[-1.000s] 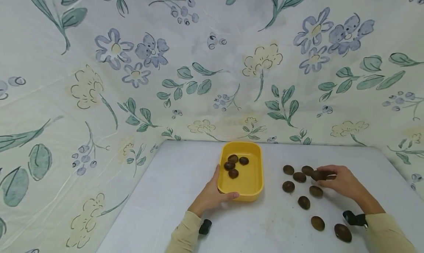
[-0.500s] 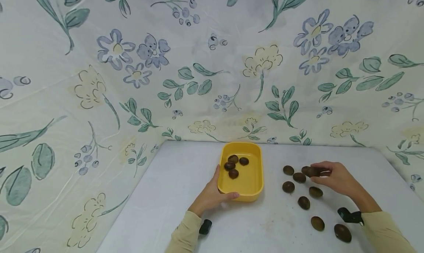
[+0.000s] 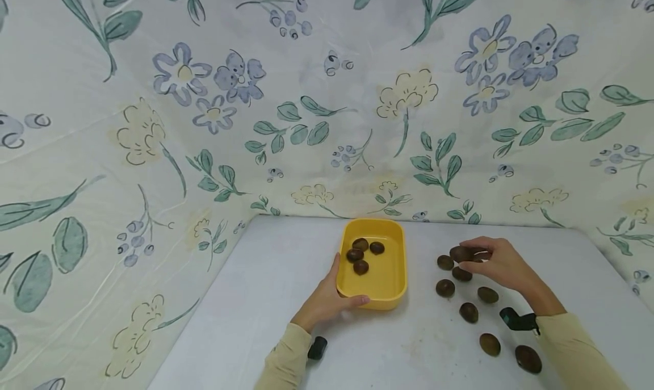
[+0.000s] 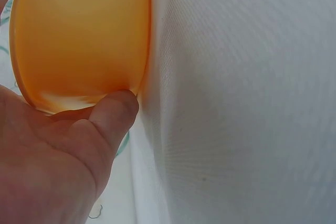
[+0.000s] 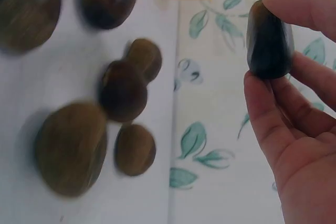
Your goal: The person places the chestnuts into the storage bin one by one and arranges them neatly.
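A dark, smooth, oval stone (image 3: 461, 254) is pinched between the thumb and fingertips of my right hand (image 3: 503, 265). The right wrist view shows this held stone (image 5: 269, 40) glossy and almost black, raised above the others. My left hand (image 3: 327, 299) grips the near left corner of a shallow yellow tray (image 3: 385, 279), its thumb over the front rim. Several brown stones (image 3: 360, 267) lie inside the tray, towards its left. Below and around my right hand are several loose brown stones (image 3: 445, 288) on the white table.
The white table (image 3: 286, 254) ends at a floral cloth (image 3: 317, 163) hanging behind it and at the left. More stones (image 3: 528, 359) lie near the right forearm. Small black devices (image 3: 317, 348) sit at both wrists.
My right hand has moved left with the stone in its fingers, passing over the loose stones towards the tray. The left hand and the tray have stayed in place.
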A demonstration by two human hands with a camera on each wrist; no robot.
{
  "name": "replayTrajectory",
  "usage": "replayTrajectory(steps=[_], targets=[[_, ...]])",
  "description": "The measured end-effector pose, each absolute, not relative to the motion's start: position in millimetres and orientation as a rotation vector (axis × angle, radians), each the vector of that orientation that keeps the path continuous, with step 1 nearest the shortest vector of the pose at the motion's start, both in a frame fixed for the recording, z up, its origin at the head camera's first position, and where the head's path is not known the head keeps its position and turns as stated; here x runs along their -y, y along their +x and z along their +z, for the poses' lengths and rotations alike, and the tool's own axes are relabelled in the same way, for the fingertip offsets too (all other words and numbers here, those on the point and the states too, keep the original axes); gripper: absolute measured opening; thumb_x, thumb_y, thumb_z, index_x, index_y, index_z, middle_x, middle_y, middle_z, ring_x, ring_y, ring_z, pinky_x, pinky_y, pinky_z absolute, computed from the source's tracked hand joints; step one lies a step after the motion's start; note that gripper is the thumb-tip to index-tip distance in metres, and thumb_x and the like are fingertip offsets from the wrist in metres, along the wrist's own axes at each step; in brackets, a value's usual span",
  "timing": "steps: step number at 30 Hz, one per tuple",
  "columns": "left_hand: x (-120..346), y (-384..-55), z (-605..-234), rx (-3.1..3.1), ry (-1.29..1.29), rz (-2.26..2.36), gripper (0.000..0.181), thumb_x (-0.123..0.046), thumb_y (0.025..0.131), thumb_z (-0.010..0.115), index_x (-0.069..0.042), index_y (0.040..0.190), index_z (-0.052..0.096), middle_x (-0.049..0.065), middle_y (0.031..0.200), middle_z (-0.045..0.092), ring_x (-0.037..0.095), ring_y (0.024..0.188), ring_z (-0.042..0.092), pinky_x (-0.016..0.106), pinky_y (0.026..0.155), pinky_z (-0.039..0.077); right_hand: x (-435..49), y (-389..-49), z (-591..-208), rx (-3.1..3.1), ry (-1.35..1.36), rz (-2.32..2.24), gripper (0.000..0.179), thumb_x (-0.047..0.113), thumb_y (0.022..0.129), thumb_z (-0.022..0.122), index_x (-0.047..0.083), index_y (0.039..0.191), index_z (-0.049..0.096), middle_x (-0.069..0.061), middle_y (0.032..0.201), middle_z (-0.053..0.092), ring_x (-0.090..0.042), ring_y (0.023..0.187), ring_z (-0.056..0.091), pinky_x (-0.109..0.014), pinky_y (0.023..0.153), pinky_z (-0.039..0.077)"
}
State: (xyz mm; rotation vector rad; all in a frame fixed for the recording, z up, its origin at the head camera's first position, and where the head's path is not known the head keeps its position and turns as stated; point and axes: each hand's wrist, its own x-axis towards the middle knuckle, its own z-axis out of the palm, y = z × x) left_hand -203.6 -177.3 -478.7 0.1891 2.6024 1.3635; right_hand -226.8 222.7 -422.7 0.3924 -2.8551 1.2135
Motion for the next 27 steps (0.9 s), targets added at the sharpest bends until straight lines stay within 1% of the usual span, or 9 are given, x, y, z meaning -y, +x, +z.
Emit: replayTrajectory(steps=[2,5,8,16,21,27], targets=[[177,-204,-479,-2.602,0.189,1.365,0.133,-0.058,0.077,0.086,-0.016,0.168,-0.001,0.016,0.172,0.026,0.035,0.152,0.039,0.059,0.125,0.031,-216,-229,-420,2.854,0.381,1.233,0.052,0.026,0.091,0.079,-0.001,0.134,0.065,-0.024,0.130,0.067,-0.041,0.116,0.067,-0.043,0.088,0.064],[178,-204,-479,-2.606,0.194,1.361,0.133,-0.058,0.077,0.086,-0.016,0.168,-0.001,0.016,0.172,0.025,0.036,0.153,0.038,0.059,0.125,0.030,-206,-234,-417,2.850,0.363,1.253,0.054,0.027,0.091,0.079,-0.001,0.135,0.064,-0.025,0.133,0.066,-0.044,0.119,0.066,-0.047,0.090,0.063],[179,-204,-479,-2.610,0.206,1.366,0.134,-0.058,0.076,0.087,-0.015,0.168,-0.001,0.017,0.171,0.025,0.036,0.153,0.038,0.059,0.125,0.030,-196,-238,-414,2.839,0.353,1.257,0.053,0.027,0.091,0.078,0.001,0.135,0.065,-0.024,0.131,0.067,-0.044,0.118,0.067,-0.049,0.091,0.063],[179,-204,-480,-2.595,0.226,1.387,0.134,-0.056,0.077,0.087,-0.015,0.168,-0.003,0.018,0.171,0.025,0.036,0.153,0.037,0.059,0.125,0.030,-173,-252,-409,2.813,0.363,1.295,0.053,0.027,0.089,0.080,0.002,0.134,0.067,-0.021,0.128,0.068,-0.039,0.114,0.068,-0.047,0.094,0.062],[178,-204,-478,-2.583,0.207,1.399,0.133,-0.054,0.077,0.087,-0.017,0.168,-0.002,0.017,0.171,0.025,0.036,0.154,0.037,0.059,0.126,0.029,-161,-260,-408,2.816,0.367,1.369,0.055,0.027,0.089,0.080,0.004,0.137,0.065,-0.019,0.127,0.070,-0.036,0.113,0.069,-0.045,0.094,0.062],[177,-205,-479,-2.579,0.214,1.410,0.133,-0.055,0.077,0.087,-0.016,0.168,-0.002,0.015,0.172,0.026,0.036,0.154,0.036,0.060,0.125,0.029,-145,-266,-404,2.792,0.395,1.442,0.055,0.025,0.089,0.080,0.003,0.137,0.065,-0.019,0.129,0.069,-0.036,0.115,0.069,-0.043,0.094,0.062]])
